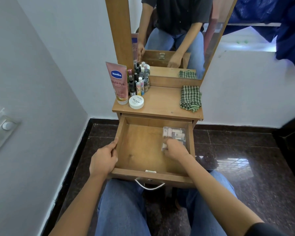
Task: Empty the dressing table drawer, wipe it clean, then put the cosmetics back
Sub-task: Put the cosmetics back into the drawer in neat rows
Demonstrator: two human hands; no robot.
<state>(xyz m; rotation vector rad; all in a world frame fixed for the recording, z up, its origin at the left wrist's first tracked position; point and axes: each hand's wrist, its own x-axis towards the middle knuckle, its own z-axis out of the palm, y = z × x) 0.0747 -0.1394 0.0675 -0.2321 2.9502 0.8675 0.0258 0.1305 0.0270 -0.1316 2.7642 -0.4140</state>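
Observation:
The wooden drawer (140, 147) is pulled out over my knees. A clear plastic box (175, 133) of small cosmetics lies in its right rear part. My right hand (174, 149) grips the near end of that box, its fingers curled round the edge. My left hand (104, 159) holds the drawer's left wall near the front corner, thumb inside. On the tabletop (162, 103) stand a pink Vaseline tube (118, 82), a white nail polish remover tub (136, 102) and several small bottles (140, 82).
A folded green checked cloth (190, 98) lies on the right of the tabletop. The mirror (175, 36) rises behind. A grey wall runs along the left, dark polished floor (237, 159) on the right, blue fabric (289, 31) hangs top right. The metal drawer handle (149, 185) hangs above my knees.

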